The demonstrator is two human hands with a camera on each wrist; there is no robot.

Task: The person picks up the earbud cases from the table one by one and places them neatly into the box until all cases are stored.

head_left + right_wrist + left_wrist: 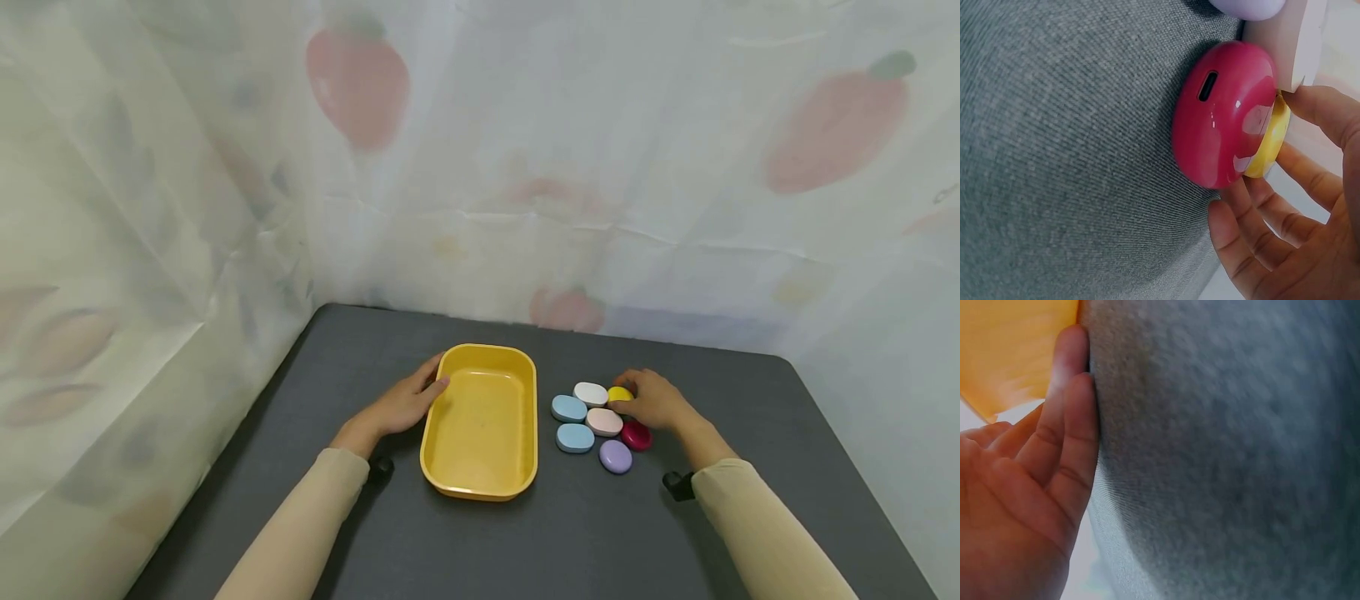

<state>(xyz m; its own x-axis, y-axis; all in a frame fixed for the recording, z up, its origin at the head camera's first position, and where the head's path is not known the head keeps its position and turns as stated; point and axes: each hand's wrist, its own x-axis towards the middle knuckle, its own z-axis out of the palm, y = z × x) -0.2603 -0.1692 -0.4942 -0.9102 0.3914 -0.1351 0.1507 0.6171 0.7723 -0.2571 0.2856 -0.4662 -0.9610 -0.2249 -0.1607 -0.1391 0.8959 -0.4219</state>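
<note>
A yellow tray (pixel 480 493) stands on the table, and my left hand (pixel 405 404) grips its left side, thumb over the rim. In the left wrist view, fingers (pixel 1075 406) lie along the outer wall of the tray (pixel 1010 356). My right hand (pixel 656 400) holds a round yellow case (pixel 619 394) between thumb and fingers; the hand partly hides it. Next to it sits a glossy crimson earbud case (pixel 1225 115) with a charging port. Close by are a pink case (pixel 603 422), a white case (pixel 591 393), a purple case (pixel 616 457) and two light blue cases (pixel 575 437).
The dark grey table (pixel 495 558) carries everything. Pale fruit-printed curtains (pixel 525 167) hang behind it and along its left side. A black wrist strap (pixel 678 486) shows at the right cuff, and another (pixel 381 469) at the left.
</note>
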